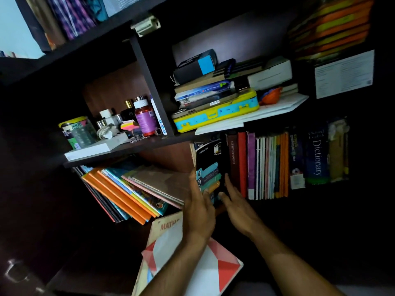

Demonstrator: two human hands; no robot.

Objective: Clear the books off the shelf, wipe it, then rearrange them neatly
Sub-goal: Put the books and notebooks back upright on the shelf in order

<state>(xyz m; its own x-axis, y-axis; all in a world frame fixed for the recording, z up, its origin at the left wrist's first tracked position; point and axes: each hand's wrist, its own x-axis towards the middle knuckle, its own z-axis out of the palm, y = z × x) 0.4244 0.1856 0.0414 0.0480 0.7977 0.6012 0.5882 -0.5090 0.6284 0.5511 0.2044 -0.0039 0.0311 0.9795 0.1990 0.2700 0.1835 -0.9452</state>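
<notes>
A: Book, dark cover with teal and orange bands (pixel 208 171). Location: lower shelf (pixel 171 152), upright, at the left end of the upright row (pixel 267 165), just beside the maroon organiser (pixel 232 161).

B: Hands?

A: Left hand (pixel 198 208) lies against its cover, thumb and fingers curled loosely round the lower edge. Right hand (pixel 233 201) has straight fingers touching the spine side. How firm the hold is, I cannot tell.

B: Surroundings?

A: Leaning stack of thin books (pixel 132 189) to the left; dictionary (pixel 316 157) far right; maths book (pixel 168 226) and a red-and-white book (pixel 213 272) lying below, off the shelf.

B: Progress?

A: Judged early. Most books remain shelved, no cloth in view. Clearing is unfinished; wiping and rearranging are still to do.
</notes>
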